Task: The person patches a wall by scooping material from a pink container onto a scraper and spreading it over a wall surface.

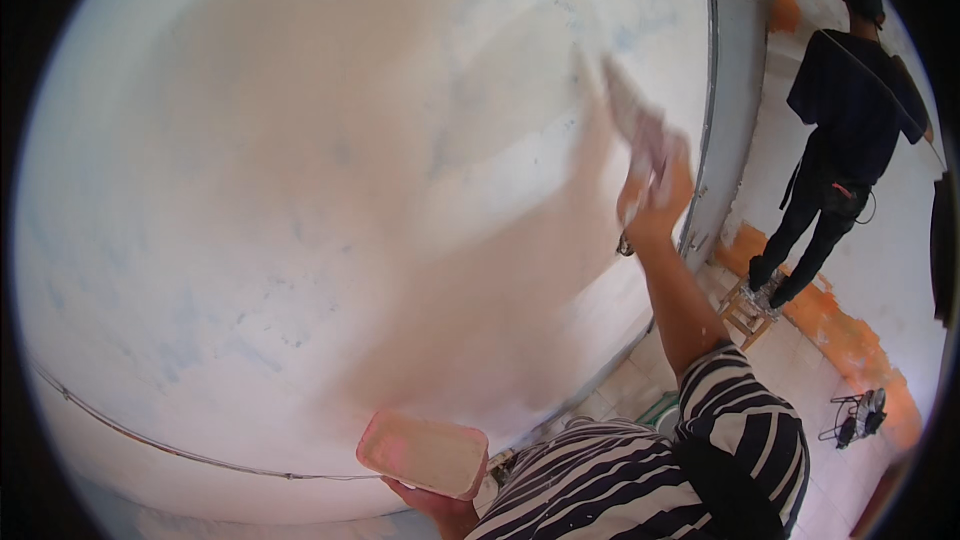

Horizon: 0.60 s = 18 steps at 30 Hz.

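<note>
My right hand (660, 180) is raised at the upper right, closed around the handle of a putty knife (624, 98) that is smeared by motion. The blade is close to the white wall (300, 180); whether it touches cannot be told. Patches of pale blue show through the wall's coating, and my arm's shadow falls across it. Low in the view, my left hand (438, 504) grips a pink-rimmed rectangular tub (482, 468) from below. A pale, creamy paste lies inside it.
A grey door frame (735, 90) borders the wall on the right. Beyond it another person (850, 130) stands on a wooden stool (742, 320), facing a white and orange wall. A small black stand (855, 418) is on the tiled floor. A cable (185, 453) runs along the lower wall.
</note>
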Each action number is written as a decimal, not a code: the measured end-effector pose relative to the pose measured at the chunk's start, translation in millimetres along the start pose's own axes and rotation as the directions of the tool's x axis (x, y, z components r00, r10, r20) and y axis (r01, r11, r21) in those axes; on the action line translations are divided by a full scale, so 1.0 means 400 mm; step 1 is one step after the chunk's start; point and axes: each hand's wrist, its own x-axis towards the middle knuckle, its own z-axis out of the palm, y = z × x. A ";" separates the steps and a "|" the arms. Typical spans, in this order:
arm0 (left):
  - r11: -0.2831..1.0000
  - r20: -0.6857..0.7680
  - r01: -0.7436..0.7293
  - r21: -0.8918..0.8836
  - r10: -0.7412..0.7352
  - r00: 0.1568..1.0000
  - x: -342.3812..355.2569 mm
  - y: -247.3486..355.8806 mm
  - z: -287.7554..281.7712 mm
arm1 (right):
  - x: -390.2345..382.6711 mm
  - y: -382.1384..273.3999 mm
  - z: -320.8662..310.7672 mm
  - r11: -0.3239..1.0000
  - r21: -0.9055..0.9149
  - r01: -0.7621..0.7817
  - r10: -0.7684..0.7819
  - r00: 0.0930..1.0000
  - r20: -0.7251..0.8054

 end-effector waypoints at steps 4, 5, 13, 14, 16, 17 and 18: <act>1.000 -0.035 -0.020 -0.021 0.020 0.999 -0.003 -0.003 0.064 | 0.042 0.038 0.098 0.987 -0.046 -0.152 0.154 0.987 0.048; 1.000 -0.040 -0.024 -0.017 0.024 0.999 0.000 0.004 0.045 | 0.018 0.013 0.104 0.986 -0.044 -0.158 0.161 0.986 0.049; 1.000 -0.011 -0.010 -0.002 0.010 1.000 0.022 0.012 -0.034 | 0.127 -0.048 0.060 0.983 -0.123 0.135 -0.144 0.987 -0.071; 1.000 -0.008 -0.014 -0.001 0.014 1.000 0.028 0.012 -0.042 | 0.163 -0.035 0.082 0.973 -0.191 0.127 -0.153 0.980 -0.128; 1.000 -0.034 -0.028 -0.001 0.028 0.999 0.026 0.009 -0.007 | 0.134 -0.026 0.110 0.996 -0.069 -0.060 0.061 0.998 0.013; 1.000 -0.041 -0.030 0.000 0.030 0.999 0.013 0.010 0.015 | 0.101 -0.069 0.118 0.972 -0.137 0.189 -0.175 0.979 0.104; 1.000 -0.049 -0.017 0.000 0.017 0.999 -0.008 0.015 0.036 | 0.058 -0.115 0.120 0.890 -0.170 0.423 -0.387 0.898 0.208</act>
